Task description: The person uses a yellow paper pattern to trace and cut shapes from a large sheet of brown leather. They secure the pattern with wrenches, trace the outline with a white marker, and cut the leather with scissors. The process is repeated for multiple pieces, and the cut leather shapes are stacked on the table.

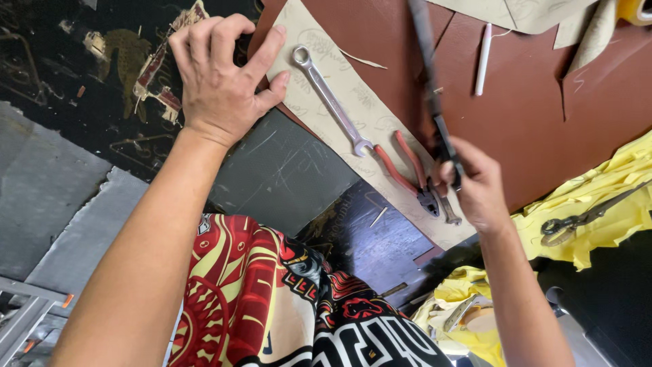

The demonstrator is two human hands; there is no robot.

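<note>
- Scuffed dark surface (285,170) carries a brown leather sheet (530,102) with a tan paper pattern (353,102) laid across it.
- Right hand (475,187): fingers closed around a dark, slender tool (428,68), blurred; it looks rigid and light, best held low on the handle.
- Left hand (221,75): fingers spread, flat, pressing the pattern's corner; the paper looks thin, floppy and prone to sliding.
- Wrench (333,102) and red-handled pliers (407,170) lie on the pattern.
- Well apart: white marker (482,58), scissors (584,217) on yellow cloth (611,197).
</note>
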